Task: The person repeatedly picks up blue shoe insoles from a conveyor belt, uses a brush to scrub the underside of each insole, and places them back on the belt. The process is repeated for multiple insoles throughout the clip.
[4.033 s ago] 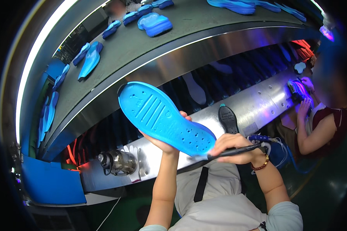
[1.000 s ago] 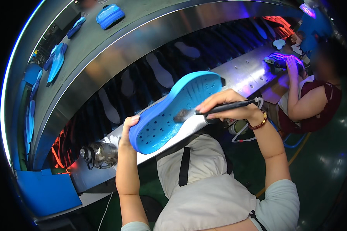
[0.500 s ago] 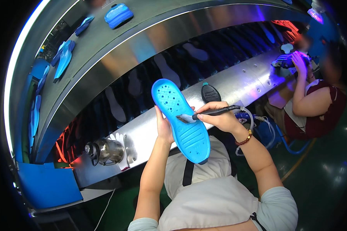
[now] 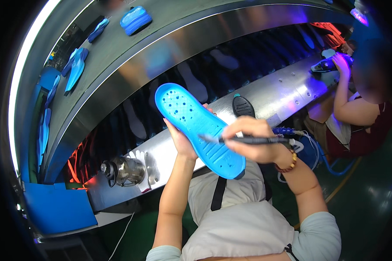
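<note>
A bright blue shoe sole [image 4: 177,104] with raised sides, a dotted heel and ridges across its forepart lies tilted in front of my body. My left hand [image 4: 184,141] is closed around its left edge from below, and fingertips show at the opposite edge. Between the fingers of my right hand [image 4: 252,135] is a black-handled brush [image 4: 211,139], held almost level. Its pale, blurred bristles are over the sole's inner face near the middle; whether they touch cannot be made out.
A dark oval sole-shaped piece [image 4: 243,106] rests on the metal ledge [image 4: 287,93]. Left stand a see-through jug [image 4: 128,171] and a white glove [image 4: 140,157]. Blue soles [image 4: 77,69] ride the upper belt. Dark racks hold several soles [image 4: 191,80]. At right sits a co-worker [image 4: 357,104].
The sole has shifted left and tilted more. My right hand has come nearer and turned, levelling the brush, whose bristles now blur. The co-worker's hands have moved slightly.
</note>
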Demonstrator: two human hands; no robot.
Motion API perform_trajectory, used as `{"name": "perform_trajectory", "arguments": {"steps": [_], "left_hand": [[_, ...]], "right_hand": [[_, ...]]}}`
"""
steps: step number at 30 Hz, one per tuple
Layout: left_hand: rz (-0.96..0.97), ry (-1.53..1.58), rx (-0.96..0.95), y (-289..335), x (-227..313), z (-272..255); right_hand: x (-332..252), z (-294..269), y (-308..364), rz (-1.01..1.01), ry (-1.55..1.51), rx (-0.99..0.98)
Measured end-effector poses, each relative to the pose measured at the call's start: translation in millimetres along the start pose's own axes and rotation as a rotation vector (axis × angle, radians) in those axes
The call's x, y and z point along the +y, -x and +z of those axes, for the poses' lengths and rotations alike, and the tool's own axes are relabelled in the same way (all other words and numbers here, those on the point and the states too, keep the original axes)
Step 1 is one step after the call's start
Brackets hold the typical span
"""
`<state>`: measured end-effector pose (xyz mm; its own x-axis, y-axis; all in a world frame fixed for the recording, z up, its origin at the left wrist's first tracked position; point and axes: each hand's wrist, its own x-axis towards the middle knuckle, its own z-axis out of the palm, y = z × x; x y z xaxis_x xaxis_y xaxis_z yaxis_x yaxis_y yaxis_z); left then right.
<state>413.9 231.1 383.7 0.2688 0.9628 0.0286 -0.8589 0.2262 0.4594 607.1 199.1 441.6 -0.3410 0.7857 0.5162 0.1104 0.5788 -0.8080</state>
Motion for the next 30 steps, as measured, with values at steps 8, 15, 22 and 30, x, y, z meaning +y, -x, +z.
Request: {"name": "perform_trajectory", "arguments": {"steps": [8, 15, 22, 30], "left_hand": [[0.02, -0.065, -0.018, -3, 4, 3], [0.096, -0.104, -0.095, -7, 6, 12], [0.085, -0.106, -0.145, -13, 13, 13], [0.116, -0.066, 0.015, -13, 15, 5]], "right_hand": [[-9, 3, 15, -0.091, -0.204, -0.248], [-5, -7, 25, -0.153, -0.1, -0.321], [6, -18, 34, -0.088, -0.036, -0.271], [30, -19, 41, 0.065, -0.091, -0.099]]}}
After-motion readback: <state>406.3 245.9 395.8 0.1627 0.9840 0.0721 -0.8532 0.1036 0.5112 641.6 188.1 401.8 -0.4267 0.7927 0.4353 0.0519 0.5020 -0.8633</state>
